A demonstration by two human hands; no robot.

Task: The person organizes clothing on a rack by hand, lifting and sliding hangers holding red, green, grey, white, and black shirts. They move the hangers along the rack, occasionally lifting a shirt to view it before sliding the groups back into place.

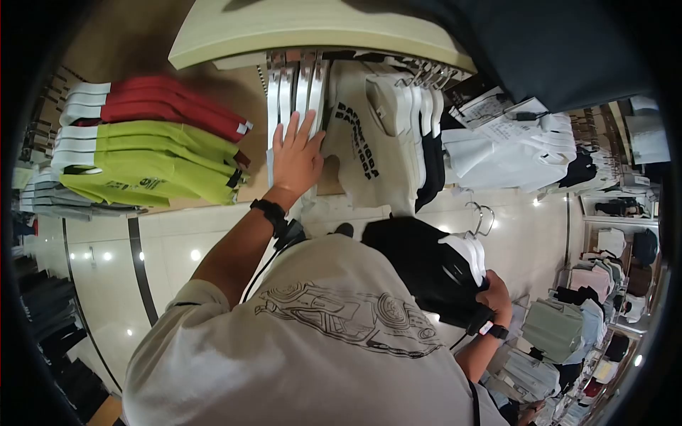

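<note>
My left hand [295, 160] reaches up with its fingers stretched out, lying against several shiny white-silver strips [284, 99] below a pale shelf edge. What these strips are is hard to make out. At my right side, my right hand [495, 298] is closed around the edge of black T-shirts [412, 263] on white hangers [465, 252], whose metal hooks stick up free. Just right of my left hand hang beige T-shirts [369, 149] with black lettering, with white and black ones behind them.
Lime-green shirts [142, 156] and red shirts [160, 103] hang at the left. White shirts [504, 156] with paper tags [497, 113] hang at the right. The pale shelf [320, 28] juts out overhead. Clothes racks [554, 330] stand at lower right on the tiled floor [177, 248].
</note>
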